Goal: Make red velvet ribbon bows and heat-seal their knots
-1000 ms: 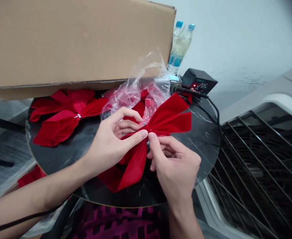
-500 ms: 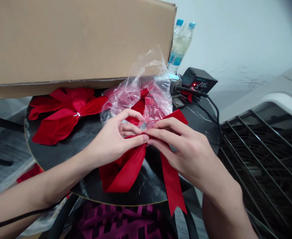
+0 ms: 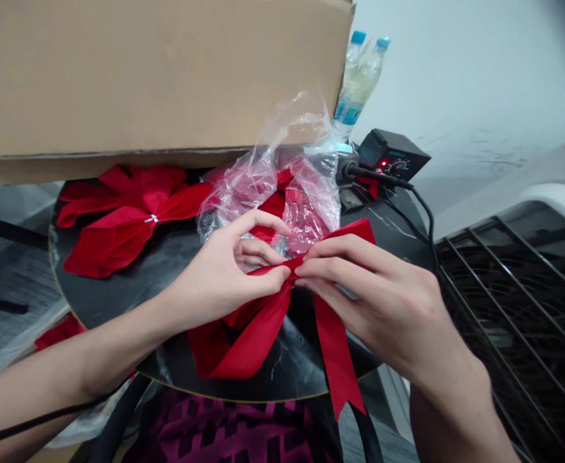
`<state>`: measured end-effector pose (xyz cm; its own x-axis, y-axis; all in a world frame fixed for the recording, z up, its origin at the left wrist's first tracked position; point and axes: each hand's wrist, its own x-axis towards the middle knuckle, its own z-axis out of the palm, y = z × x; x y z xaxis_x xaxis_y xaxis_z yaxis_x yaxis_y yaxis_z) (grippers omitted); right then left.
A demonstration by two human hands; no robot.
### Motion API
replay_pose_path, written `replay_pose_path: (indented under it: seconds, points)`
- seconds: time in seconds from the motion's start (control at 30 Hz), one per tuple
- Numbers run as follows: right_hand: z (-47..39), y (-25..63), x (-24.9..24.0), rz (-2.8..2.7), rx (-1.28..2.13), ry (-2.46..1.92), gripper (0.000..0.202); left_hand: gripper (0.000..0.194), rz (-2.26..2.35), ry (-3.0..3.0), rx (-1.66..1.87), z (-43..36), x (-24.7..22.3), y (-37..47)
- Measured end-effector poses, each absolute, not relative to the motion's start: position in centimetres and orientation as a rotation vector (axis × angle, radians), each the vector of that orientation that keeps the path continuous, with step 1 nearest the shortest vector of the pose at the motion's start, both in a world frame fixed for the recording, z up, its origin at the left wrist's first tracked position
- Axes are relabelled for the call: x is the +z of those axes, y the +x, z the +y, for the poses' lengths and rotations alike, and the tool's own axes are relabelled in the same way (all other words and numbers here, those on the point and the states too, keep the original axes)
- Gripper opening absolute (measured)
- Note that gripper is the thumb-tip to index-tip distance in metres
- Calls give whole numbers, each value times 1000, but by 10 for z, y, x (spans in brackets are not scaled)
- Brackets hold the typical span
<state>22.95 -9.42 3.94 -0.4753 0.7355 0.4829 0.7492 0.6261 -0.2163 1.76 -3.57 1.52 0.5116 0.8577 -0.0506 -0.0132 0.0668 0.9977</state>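
Both hands meet over a round black marbled table [image 3: 166,360], pinching a red ribbon [image 3: 248,347] at its gathered middle. My left hand [image 3: 238,270] holds the gather between thumb and fingers from the left. From the right, the fingertips of my right hand [image 3: 359,276] close on the same spot. One ribbon loop hangs below my left hand, and a notched tail drops over the table's front edge below my right. Behind the hands lies a clear plastic bag [image 3: 311,186] with red material in it. Another red bow [image 3: 118,238], tied with a silvery tie, rests at the left.
A large cardboard box [image 3: 166,77] stands at the back. Two bottles [image 3: 354,90] and a black control unit [image 3: 393,157] with a lit red light and cables are at the back right. A white-framed rack [image 3: 508,276] stands at the right.
The view has shifted slightly. Both hands have moved a little right with the ribbon, and a flat red fold now shows between their fingertips.
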Motion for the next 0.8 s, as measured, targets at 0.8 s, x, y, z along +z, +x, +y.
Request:
replay_pose_path:
  seconds: [0.8]
  points:
    - [-71, 244, 58, -2382, 687, -1226, 8, 45, 685, 1489, 572, -39, 14, 13]
